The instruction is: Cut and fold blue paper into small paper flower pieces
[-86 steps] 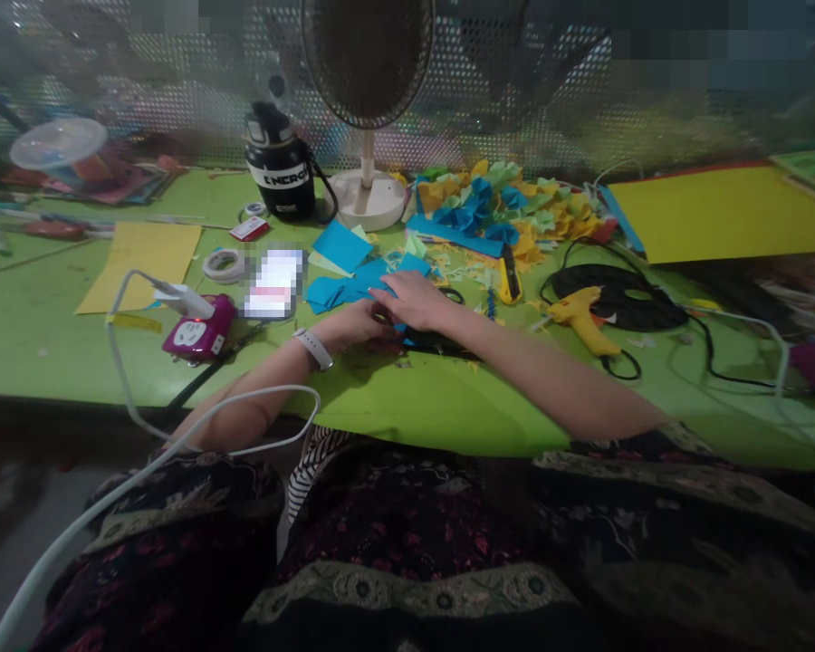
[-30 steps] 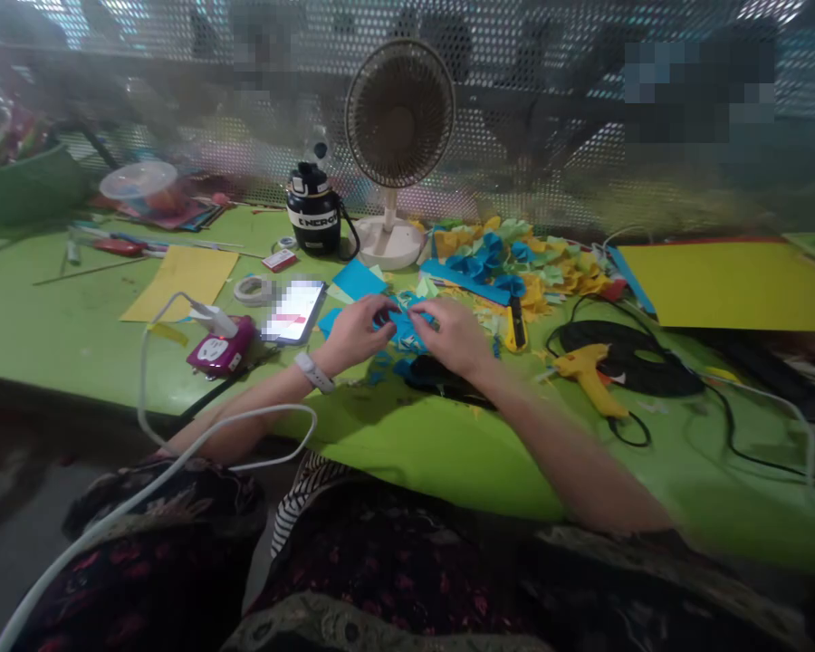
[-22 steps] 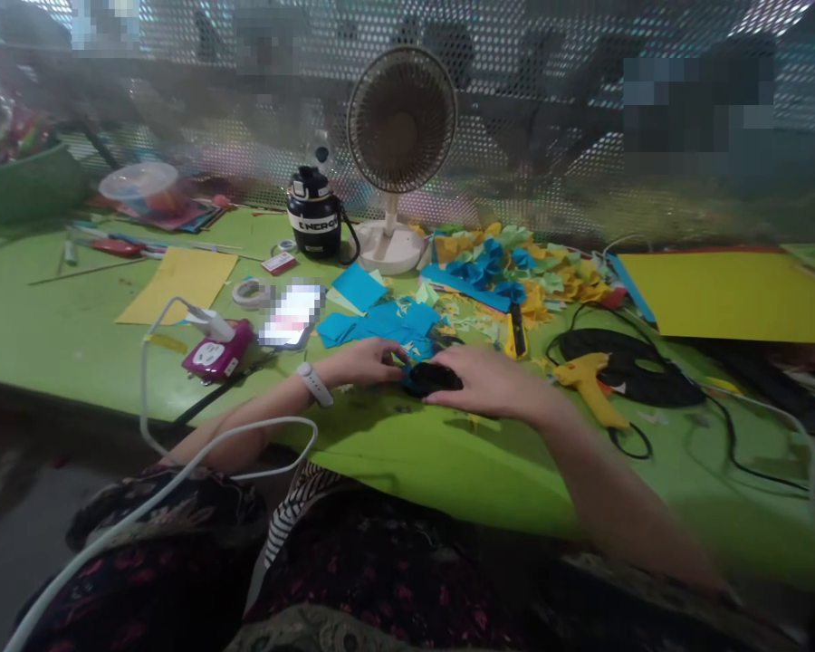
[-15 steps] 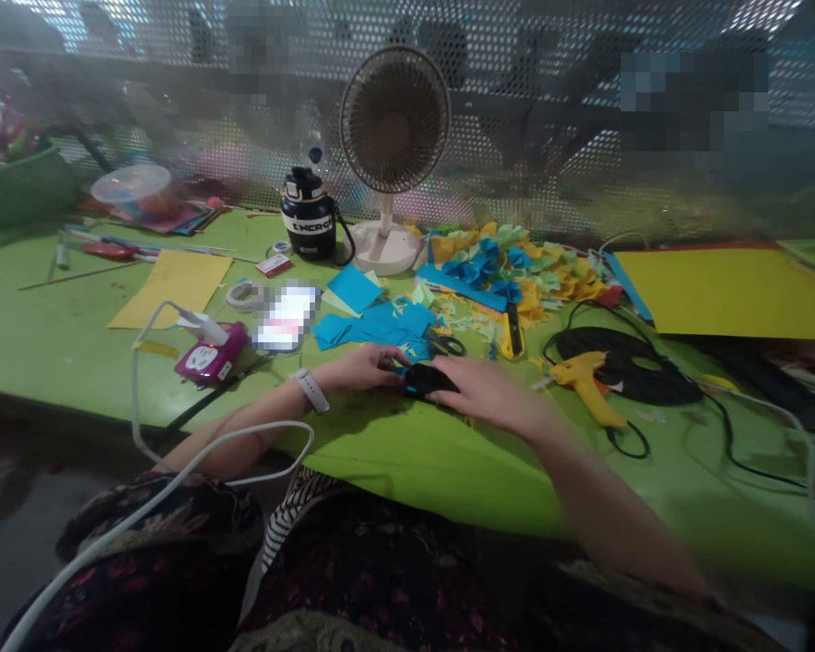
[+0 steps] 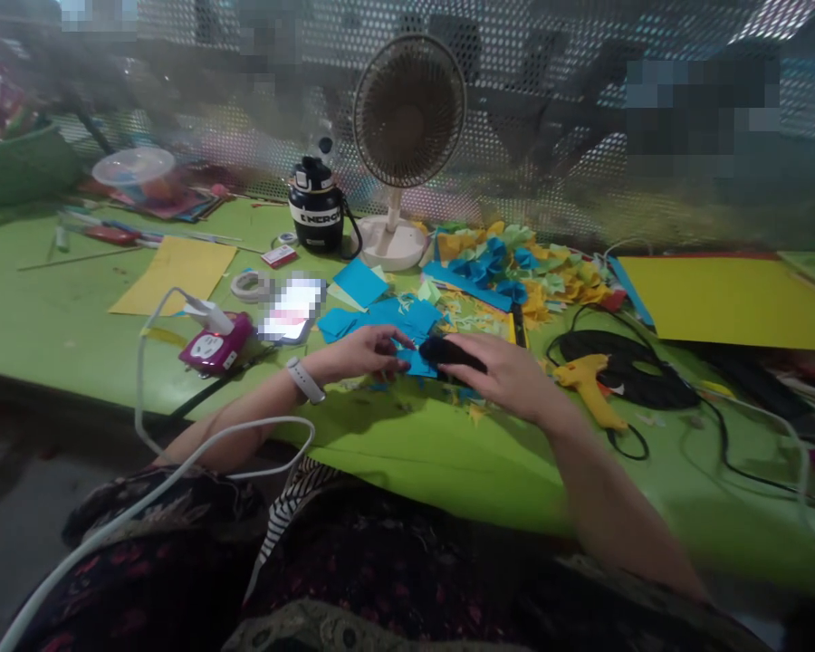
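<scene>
My left hand (image 5: 363, 351), with a white band on its wrist, pinches a small blue paper piece (image 5: 417, 365) just above the green table (image 5: 414, 444). My right hand (image 5: 509, 376) is closed round a black-handled tool (image 5: 448, 350), which looks like scissors, with its tip at the blue piece. Both hands meet right in front of a loose heap of blue paper cut-outs (image 5: 387, 317).
Behind stand a desk fan (image 5: 407, 118), a black jug (image 5: 316, 217) and a pile of folded paper shapes (image 5: 516, 263). A phone (image 5: 291, 310), tape roll (image 5: 250, 285) and pink power strip (image 5: 214, 344) lie left. A yellow glue gun (image 5: 588, 385) and black cable (image 5: 625, 362) lie right.
My right hand dropped to the table, closed on the black tool and lifted it toward the blue piece. My left hand kept hold of the paper and stayed near the heap.
</scene>
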A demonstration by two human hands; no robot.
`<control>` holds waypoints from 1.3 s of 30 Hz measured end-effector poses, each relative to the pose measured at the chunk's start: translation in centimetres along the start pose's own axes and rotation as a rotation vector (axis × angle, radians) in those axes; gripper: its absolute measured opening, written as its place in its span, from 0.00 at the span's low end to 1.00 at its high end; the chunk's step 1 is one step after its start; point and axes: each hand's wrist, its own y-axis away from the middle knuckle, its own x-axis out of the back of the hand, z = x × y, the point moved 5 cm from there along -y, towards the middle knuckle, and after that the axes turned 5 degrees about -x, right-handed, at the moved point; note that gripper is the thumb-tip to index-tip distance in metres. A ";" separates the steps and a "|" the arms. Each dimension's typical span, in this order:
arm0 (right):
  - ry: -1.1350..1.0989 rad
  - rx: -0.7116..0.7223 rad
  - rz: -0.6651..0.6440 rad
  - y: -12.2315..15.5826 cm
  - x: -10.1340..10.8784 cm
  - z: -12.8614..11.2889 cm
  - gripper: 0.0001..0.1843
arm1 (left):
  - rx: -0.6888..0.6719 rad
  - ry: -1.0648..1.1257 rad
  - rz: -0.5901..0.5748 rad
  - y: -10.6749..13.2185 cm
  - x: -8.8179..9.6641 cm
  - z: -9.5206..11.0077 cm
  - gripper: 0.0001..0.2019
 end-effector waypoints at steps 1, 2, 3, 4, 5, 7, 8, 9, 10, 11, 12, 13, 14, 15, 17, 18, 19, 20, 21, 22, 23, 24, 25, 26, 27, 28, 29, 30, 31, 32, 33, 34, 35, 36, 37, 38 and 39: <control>-0.022 -0.027 0.061 -0.2 0.6 0.5 0.23 | -0.038 0.019 0.025 0.2 0.3 0.5 0.18; -0.035 -0.072 0.125 -0.4 1.3 1.2 0.24 | -0.075 0.037 0.057 0.3 0.5 0.9 0.17; -0.037 -0.139 0.187 -0.9 2.0 2.1 0.25 | -0.103 0.054 0.082 0.4 0.7 1.2 0.17; -0.019 -0.224 0.249 -1.5 2.6 3.2 0.24 | -0.124 0.069 0.104 0.4 0.9 1.4 0.16; 0.015 -0.321 0.304 -2.2 3.2 4.4 0.24 | -0.138 0.083 0.119 0.3 1.0 1.4 0.15; 0.088 -0.469 0.340 -4.1 3.6 6.7 0.23 | -0.152 0.104 0.136 0.1 1.1 1.3 0.14; 0.126 -0.514 0.332 -5.2 3.5 7.8 0.23 | -0.154 0.112 0.142 -0.1 1.1 1.1 0.13; 0.162 -0.559 0.317 -6.3 3.3 8.7 0.22 | -0.154 0.119 0.150 -0.2 1.2 1.0 0.12; 0.187 -0.585 0.279 -7.4 2.9 9.6 0.23 | -0.153 0.125 0.157 -0.3 1.2 0.8 0.11; 0.204 -0.615 0.240 -8.3 2.4 10.3 0.23 | -0.150 0.128 0.163 -0.4 1.2 0.7 0.10; 0.221 -0.634 0.215 -9.1 1.8 10.9 0.24 | -0.146 0.129 0.166 -0.4 1.2 0.6 0.10; 0.232 -0.648 0.203 -9.8 1.4 11.4 0.24 | -0.142 0.125 0.161 -0.4 1.2 0.5 0.10; 0.239 -0.646 0.190 -10.3 0.9 11.8 0.24 | -0.135 0.122 0.157 -0.5 1.2 0.4 0.11; 0.245 -0.645 0.178 -10.7 0.4 12.1 0.25 | -0.125 0.122 0.151 -0.5 1.1 0.3 0.12; 0.248 -0.650 0.157 -11.1 -0.4 12.6 0.25 | -0.095 0.149 0.142 -0.5 0.9 0.2 0.14; 0.245 -0.656 0.151 -11.2 -0.6 12.8 0.25 | -0.079 0.174 0.139 -0.5 0.8 0.1 0.14; 0.241 -0.654 0.156 -11.2 -0.8 12.8 0.25 | -0.064 0.202 0.135 -0.5 0.7 0.0 0.14; 0.232 -0.641 0.178 -11.1 -0.8 12.6 0.26 | -0.055 0.229 0.132 -0.5 0.7 0.0 0.14; 0.210 -0.618 0.220 -10.8 -0.7 12.3 0.26 | -0.052 0.249 0.133 -0.5 0.6 -0.1 0.14; 0.163 -0.582 0.273 -10.4 -0.5 11.7 0.27 | -0.054 0.260 0.137 -0.5 0.6 0.0 0.13; 0.090 -0.538 0.332 -9.8 -0.3 10.8 0.27 | -0.060 0.264 0.144 -0.6 0.5 0.0 0.12; -0.034 -0.503 0.382 -9.0 -0.2 9.9 0.26 | -0.070 0.265 0.153 -0.6 0.5 0.0 0.11; -0.216 -0.457 0.382 -8.2 -0.4 8.8 0.25 | -0.081 0.265 0.161 -0.6 0.5 0.1 0.10; -0.408 -0.391 0.327 -7.3 -0.8 7.5 0.25 | -0.092 0.265 0.169 -0.6 0.5 0.2 0.09; -0.584 -0.340 0.254 -6.4 -1.4 6.1 0.25 | -0.102 0.266 0.173 -0.6 0.5 0.2 0.08; -0.718 -0.312 0.191 -5.5 -1.9 4.8 0.25 | -0.113 0.267 0.177 -0.6 0.5 0.2 0.08; -0.804 -0.305 0.149 -4.6 -2.3 3.7 0.25 | -0.122 0.268 0.179 -0.6 0.4 0.3 0.08; -0.843 -0.310 0.123 -3.9 -2.7 2.8 0.24 | -0.128 0.268 0.179 -0.6 0.4 0.3 0.09; -0.868 -0.312 0.096 -3.3 -3.0 2.1 0.23 | -0.132 0.268 0.177 -0.6 0.3 0.3 0.09; -0.889 -0.316 0.081 -2.8 -3.3 1.7 0.23 | -0.135 0.270 0.173 -0.5 0.3 0.3 0.10; -0.903 -0.314 0.068 -2.6 -3.5 1.4 0.22 | -0.136 0.274 0.170 -0.5 0.2 0.3 0.10; -0.915 -0.305 0.056 -2.5 -3.6 1.3 0.22 | -0.137 0.277 0.166 -0.5 0.2 0.3 0.11; -0.926 -0.291 0.045 -2.4 -3.6 1.2 0.21 | -0.136 0.281 0.161 -0.5 0.2 0.3 0.11; -0.934 -0.273 0.032 -2.5 -3.6 1.2 0.21 | -0.135 0.283 0.156 -0.5 0.1 0.3 0.11; -0.940 -0.256 0.019 -2.5 -3.6 1.1 0.20 | -0.131 0.282 0.152 -0.5 0.1 0.3 0.11; -0.943 -0.242 0.007 -2.6 -3.5 1.1 0.20 | -0.125 0.279 0.148 -0.5 0.1 0.2 0.11; -0.945 -0.235 -0.005 -2.6 -3.5 1.1 0.20 | -0.117 0.274 0.143 -0.5 0.1 0.1 0.11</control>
